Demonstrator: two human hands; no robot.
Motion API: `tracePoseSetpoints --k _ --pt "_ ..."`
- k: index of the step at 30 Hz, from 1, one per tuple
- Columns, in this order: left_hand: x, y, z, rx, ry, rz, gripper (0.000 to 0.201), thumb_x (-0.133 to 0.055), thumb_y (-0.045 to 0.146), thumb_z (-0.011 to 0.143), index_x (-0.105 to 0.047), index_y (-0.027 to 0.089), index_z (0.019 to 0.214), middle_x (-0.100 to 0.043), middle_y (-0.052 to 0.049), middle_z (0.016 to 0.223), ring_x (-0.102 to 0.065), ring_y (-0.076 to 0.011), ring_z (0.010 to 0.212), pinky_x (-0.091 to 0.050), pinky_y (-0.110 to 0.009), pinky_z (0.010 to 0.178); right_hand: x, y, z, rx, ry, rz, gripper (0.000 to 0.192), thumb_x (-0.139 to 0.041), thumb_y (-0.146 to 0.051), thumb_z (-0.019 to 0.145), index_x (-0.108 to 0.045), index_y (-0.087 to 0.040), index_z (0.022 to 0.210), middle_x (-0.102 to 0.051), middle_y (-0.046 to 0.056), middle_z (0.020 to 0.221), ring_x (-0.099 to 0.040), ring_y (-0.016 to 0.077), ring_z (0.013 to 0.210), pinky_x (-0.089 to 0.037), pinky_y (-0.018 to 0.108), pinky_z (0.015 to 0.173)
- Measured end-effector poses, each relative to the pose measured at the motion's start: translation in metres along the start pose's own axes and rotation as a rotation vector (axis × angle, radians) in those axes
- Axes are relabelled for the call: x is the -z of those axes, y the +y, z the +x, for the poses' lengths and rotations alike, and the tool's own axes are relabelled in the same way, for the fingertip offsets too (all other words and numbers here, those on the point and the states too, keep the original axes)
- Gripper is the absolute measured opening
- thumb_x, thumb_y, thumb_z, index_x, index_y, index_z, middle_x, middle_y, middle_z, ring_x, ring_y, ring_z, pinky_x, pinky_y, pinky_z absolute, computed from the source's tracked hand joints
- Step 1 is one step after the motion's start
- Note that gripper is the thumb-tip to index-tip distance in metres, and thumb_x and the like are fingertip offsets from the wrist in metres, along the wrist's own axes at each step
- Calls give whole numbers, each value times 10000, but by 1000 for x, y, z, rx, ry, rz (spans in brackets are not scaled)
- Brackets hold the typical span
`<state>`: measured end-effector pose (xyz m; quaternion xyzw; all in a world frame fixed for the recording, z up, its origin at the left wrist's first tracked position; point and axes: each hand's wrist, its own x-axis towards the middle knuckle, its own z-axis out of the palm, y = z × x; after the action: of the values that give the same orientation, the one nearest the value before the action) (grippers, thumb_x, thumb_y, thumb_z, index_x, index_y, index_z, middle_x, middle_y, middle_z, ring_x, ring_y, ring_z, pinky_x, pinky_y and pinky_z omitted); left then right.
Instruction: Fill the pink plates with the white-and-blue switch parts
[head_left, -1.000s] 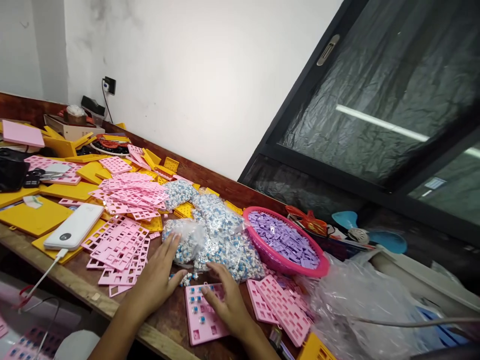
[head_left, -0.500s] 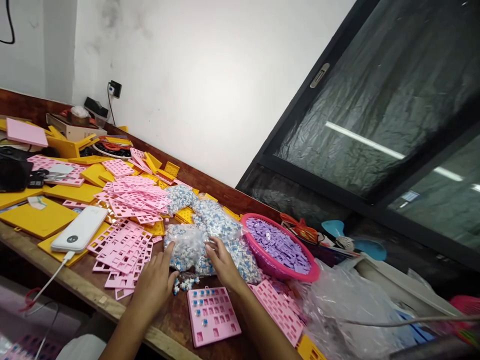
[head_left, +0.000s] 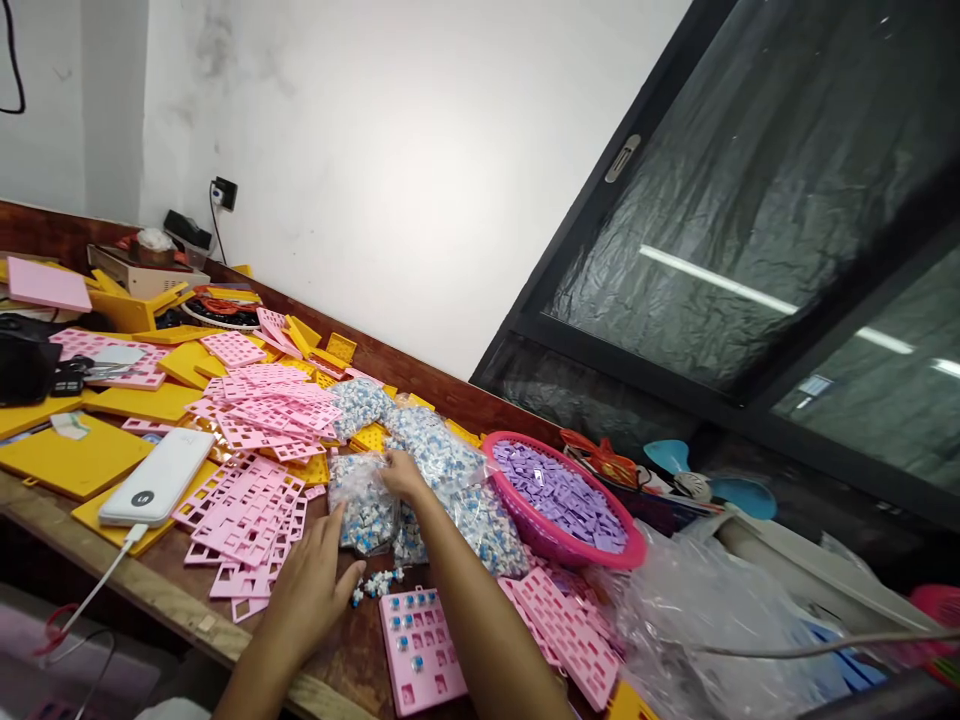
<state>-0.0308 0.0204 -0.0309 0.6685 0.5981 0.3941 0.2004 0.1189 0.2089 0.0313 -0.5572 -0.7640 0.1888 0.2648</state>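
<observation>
My left hand (head_left: 311, 583) lies flat on the wooden table (head_left: 172, 590), fingertips touching the near edge of a clear bag of white and blue switches (head_left: 365, 505). My right hand (head_left: 403, 473) reaches over that bag and pinches the plastic at its top, next to a bigger bag of switches (head_left: 457, 480). A few loose switches (head_left: 377, 582) lie between my arms. In front of me a pink plate (head_left: 420, 650) carries some blue switches in its slots.
Stacks of pink grid frames (head_left: 247, 500) and yellow plates (head_left: 71, 455) cover the left of the table, with a white power bank (head_left: 156, 478) on its cable. A pink basket (head_left: 525, 530) of purple keycaps stands to the right, crumpled plastic (head_left: 697, 620) beyond it.
My right hand left the pink plate and moved forward up onto the top of the switch bag. My left hand slid back slightly toward me. The camera tilted a little.
</observation>
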Motion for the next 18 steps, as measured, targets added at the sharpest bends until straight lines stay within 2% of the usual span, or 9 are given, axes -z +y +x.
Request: tracePoseSetpoints --k 3,7,10,12,15,18 --pt "-3 -3 0 -13 -3 -21 716 -522 344 943 -265 182 1591 -527 -165 1490 -508 -299 1385 -418 -455 1137 10 0 -18 38 88 141 169 -663 -361 775 -621 -201 743 -608 -28 676 -537 164 662 -436 266 647" --pt "-10 -9 1 -40 45 13 729 -542 350 930 -275 156 1580 -404 -190 1616 -395 -327 1497 -371 -506 1196 26 -7 -54 124 202 336 237 -600 -438 872 -612 -205 915 -617 -4 796 -554 173 711 -454 270 674" --pt "-15 -12 2 -50 61 52 754 -551 365 926 -263 147 1588 -333 -196 1660 -319 -338 1541 -351 -518 1213 29 -9 -78 167 261 428 262 -549 -466 941 -586 -216 1010 -622 23 891 -584 190 795 -479 287 741" --pt "-15 -13 2 -48 41 72 754 -549 366 928 -271 132 1589 -346 -202 1654 -330 -337 1536 -348 -517 1216 26 -9 -88 191 241 451 248 -572 -460 936 -603 -219 985 -627 26 881 -595 198 807 -488 298 758" --pt "-13 -12 1 -59 21 82 748 -550 357 928 -282 140 1592 -375 -183 1644 -350 -320 1529 -345 -504 1221 24 -8 -94 216 212 442 219 -665 -429 871 -624 -217 836 -613 22 838 -594 207 806 -488 318 784" --pt "-10 -11 0 -71 17 70 760 -557 366 932 -266 160 1603 -385 -164 1643 -357 -306 1527 -362 -494 1213 28 -10 -92 236 270 435 216 -691 -388 841 -586 -217 762 -636 62 1010 -600 242 994 -462 363 929"
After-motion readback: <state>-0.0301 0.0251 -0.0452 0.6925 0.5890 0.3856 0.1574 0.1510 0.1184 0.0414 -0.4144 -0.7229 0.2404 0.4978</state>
